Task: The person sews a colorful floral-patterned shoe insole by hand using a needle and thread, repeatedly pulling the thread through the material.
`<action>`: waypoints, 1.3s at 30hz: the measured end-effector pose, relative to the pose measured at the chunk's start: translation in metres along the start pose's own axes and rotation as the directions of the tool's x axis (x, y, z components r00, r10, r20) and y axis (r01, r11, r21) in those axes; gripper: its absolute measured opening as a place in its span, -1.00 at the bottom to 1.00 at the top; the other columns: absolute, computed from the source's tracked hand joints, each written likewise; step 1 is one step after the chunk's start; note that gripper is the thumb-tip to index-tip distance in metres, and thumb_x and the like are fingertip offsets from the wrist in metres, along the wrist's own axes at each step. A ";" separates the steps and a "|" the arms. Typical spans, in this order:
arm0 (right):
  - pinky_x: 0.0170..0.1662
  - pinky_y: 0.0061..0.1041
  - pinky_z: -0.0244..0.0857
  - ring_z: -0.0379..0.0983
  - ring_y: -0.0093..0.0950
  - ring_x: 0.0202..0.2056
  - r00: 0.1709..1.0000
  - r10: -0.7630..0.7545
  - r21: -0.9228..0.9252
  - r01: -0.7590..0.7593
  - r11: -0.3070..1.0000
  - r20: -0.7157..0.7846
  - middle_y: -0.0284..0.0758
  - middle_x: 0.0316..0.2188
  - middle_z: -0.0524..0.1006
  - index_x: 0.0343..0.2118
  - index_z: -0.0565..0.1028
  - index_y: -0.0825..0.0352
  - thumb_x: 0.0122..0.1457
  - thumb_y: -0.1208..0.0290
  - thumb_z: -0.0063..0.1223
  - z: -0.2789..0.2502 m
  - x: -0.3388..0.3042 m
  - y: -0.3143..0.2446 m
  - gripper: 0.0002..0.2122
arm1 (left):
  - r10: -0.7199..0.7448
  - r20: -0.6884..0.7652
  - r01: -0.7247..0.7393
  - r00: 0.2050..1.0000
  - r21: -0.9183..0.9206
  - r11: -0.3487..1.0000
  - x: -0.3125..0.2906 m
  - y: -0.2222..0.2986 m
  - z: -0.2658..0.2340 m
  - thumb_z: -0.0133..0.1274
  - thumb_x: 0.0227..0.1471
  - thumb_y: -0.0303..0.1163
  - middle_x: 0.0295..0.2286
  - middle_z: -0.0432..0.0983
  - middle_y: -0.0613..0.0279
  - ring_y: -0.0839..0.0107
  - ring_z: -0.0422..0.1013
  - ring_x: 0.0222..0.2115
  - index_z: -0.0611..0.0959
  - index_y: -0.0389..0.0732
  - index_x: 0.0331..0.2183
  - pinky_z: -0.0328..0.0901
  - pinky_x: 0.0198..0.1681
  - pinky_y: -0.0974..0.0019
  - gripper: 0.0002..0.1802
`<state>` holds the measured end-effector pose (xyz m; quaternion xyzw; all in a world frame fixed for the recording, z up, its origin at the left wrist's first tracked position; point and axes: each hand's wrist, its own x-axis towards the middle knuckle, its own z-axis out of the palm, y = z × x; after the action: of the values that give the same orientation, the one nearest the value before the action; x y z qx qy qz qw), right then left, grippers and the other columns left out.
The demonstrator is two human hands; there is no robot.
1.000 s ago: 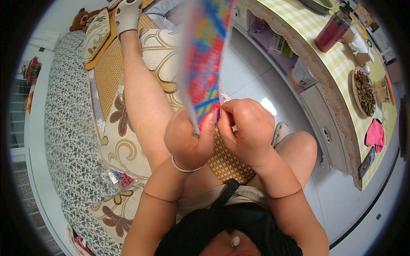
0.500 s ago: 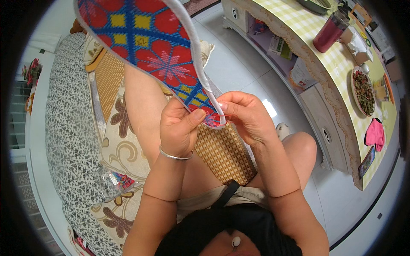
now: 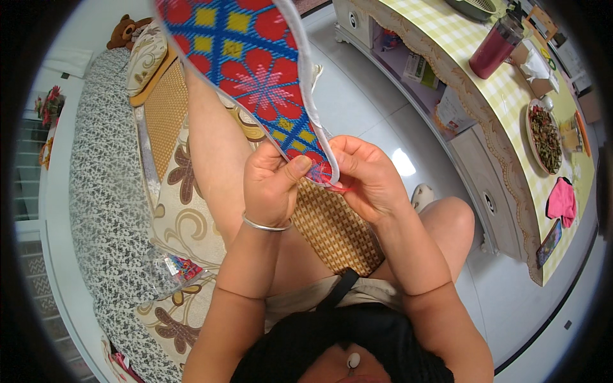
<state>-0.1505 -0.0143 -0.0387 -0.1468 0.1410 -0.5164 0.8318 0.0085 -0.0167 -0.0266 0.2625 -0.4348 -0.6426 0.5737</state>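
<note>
An embroidered insole, patterned with red flowers, blue bands and yellow squares and bound in white, slants up from my hands past the upper edge of the view. My left hand is closed on its narrow end, thumb on the stitched face and fingers behind. My right hand is closed at the right edge of that same end, thumb against the white binding. A short red thread shows between the insole's tip and my right fingers. Whether those fingers also hold a needle is hidden.
Beneath my hands is a woven mat. To the left on the patterned sofa cover lies a clear bag with colourful contents. On the checked table to the right stand a maroon bottle, a plate of food, a pink cloth and a phone.
The insole's wide part has swung to the right, uncovering a teddy bear at the upper left. Both hands keep their hold, and the red thread sits slightly lower by my right fingers.
</note>
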 end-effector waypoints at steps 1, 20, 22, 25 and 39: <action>-0.50 -0.76 0.24 0.37 -0.66 -0.55 1.000 0.028 -0.004 -0.028 1.000 0.007 -0.34 -0.50 0.50 -0.39 0.47 0.42 0.15 0.49 0.08 0.002 -0.001 0.000 -0.91 | 0.017 0.008 -0.017 1.000 -0.002 1.000 0.000 0.001 -0.001 0.08 -0.03 -0.64 -0.20 0.52 0.10 0.38 0.47 -0.20 0.50 -0.41 -0.11 0.34 -0.04 0.32 -0.64; -0.55 -0.69 0.09 0.19 -0.67 -0.58 0.741 -0.667 -0.061 0.664 0.745 -0.080 -0.38 -0.54 0.40 -0.26 0.46 0.36 0.24 0.48 -0.08 -0.018 -0.016 -0.063 -0.90 | -0.219 0.247 0.320 0.944 -0.521 0.791 0.013 -0.006 0.007 0.13 0.00 -0.41 -0.58 0.36 0.45 0.61 0.15 -0.58 0.44 -0.09 -0.42 0.06 -0.38 0.43 -0.84; -0.51 -0.70 0.12 0.22 -0.69 -0.55 0.682 -0.731 -0.265 0.709 0.653 0.021 -0.38 -0.52 0.43 -0.25 0.49 0.36 0.21 0.52 -0.04 -0.007 -0.017 -0.050 -0.90 | -0.238 0.302 0.381 0.923 -0.638 0.669 0.010 -0.010 0.014 0.11 0.00 -0.41 -0.61 0.36 0.45 0.61 0.15 -0.60 0.44 -0.09 -0.45 0.06 -0.38 0.43 -0.86; -0.35 -0.68 0.30 0.40 -0.71 -0.38 0.731 -0.673 -0.790 0.477 0.385 0.114 -0.38 -0.45 0.51 -0.20 0.49 0.41 0.16 0.63 -0.02 0.029 -0.030 -0.028 -0.84 | -0.238 0.391 0.453 0.889 -0.684 0.571 0.009 -0.019 0.008 0.11 0.05 -0.29 -0.61 0.31 0.46 0.61 0.15 -0.58 0.43 -0.06 -0.44 0.11 -0.34 0.42 -0.82; -0.38 -0.42 0.34 0.44 -0.29 -0.45 0.526 -0.666 -0.763 0.638 -0.103 0.529 -0.24 -0.47 0.48 -0.41 0.49 0.34 -0.16 0.63 0.09 0.022 -0.019 -0.001 -0.82 | -0.262 0.365 0.445 0.893 -0.796 0.410 0.001 -0.027 0.012 0.15 -0.08 -0.52 -0.56 0.37 0.33 0.55 0.36 -0.45 0.39 -0.20 -0.38 0.30 -0.21 0.50 -0.75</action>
<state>-0.1510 0.0048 -0.0167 -0.6270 0.3228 -0.6734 0.2217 -0.0159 -0.0157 -0.0439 -0.0344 -0.0383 -0.8993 0.4342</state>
